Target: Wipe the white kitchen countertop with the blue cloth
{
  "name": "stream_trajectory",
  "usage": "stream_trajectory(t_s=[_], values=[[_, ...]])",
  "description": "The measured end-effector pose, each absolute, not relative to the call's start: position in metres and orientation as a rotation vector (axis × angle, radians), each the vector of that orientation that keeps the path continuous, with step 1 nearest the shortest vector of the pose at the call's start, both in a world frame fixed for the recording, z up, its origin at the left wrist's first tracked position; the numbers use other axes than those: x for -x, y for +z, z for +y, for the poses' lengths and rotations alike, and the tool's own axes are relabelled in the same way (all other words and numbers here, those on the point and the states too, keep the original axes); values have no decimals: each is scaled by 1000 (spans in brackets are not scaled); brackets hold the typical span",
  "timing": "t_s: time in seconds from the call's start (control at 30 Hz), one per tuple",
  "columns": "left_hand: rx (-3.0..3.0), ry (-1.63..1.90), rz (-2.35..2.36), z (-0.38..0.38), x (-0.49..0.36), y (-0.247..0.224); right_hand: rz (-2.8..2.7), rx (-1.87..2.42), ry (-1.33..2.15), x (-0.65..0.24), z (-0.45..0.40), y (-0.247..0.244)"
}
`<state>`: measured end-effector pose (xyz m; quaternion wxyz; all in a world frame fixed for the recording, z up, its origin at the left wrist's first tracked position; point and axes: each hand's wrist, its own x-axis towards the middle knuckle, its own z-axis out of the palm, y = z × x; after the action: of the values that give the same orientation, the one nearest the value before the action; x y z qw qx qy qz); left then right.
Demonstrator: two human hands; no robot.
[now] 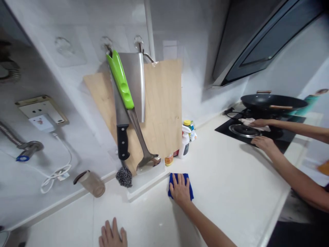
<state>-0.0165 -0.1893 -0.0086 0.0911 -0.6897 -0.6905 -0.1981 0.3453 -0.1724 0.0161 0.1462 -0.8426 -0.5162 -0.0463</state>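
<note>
A folded blue cloth (190, 192) lies on the white countertop (221, 185) beside the raised ledge under the cutting board. On top of it rests my right hand (180, 190), palm down, its fingers stretched out and slightly apart. At the bottom edge, my left hand (113, 236) lies flat on the counter with spread fingers, touching nothing else; its wrist is out of the picture. A wooden cutting board (164, 103) leans on the wall, with a cleaver (135, 82) and a green-handled spatula (122, 82) hanging before it.
A steel scrubber (124, 176) and a tilted cup (92, 183) are at left. A spray bottle (184, 144) stands by the wall. At right, another person's hands (263, 142) work at the stove (285, 140) with a pale cloth (248, 121). A wok (275, 101) sits behind.
</note>
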Motion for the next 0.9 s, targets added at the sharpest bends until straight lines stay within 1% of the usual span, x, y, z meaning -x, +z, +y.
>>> stream_trajectory(t_s=[0.1,0.23,0.33,0.4,0.53,0.63,0.77,0.9], values=[[2068,-579,-2057,-190,17,-11,-1553,2344,-78,-300,-197,12],[2062,-610,-2061,-189,20,-13,-1750,2109,-32,-237,-232,3],[2072,-599,-2175,-193,16,-3,-1913,1888,5,-205,-261,0],[2138,-609,-2202,-201,4,7,-1991,1742,32,-199,-280,0],[2588,-769,-1661,-230,-50,14,-1938,1638,-33,-224,-312,-5],[2754,-725,-1398,-258,-98,7,-1900,1621,-113,-264,-337,-22],[2698,-649,-1345,-282,-126,1,-1697,1735,-266,-328,-377,-51],[2692,-547,-1281,-303,-101,0,-1761,1770,-292,-361,-403,-62]])
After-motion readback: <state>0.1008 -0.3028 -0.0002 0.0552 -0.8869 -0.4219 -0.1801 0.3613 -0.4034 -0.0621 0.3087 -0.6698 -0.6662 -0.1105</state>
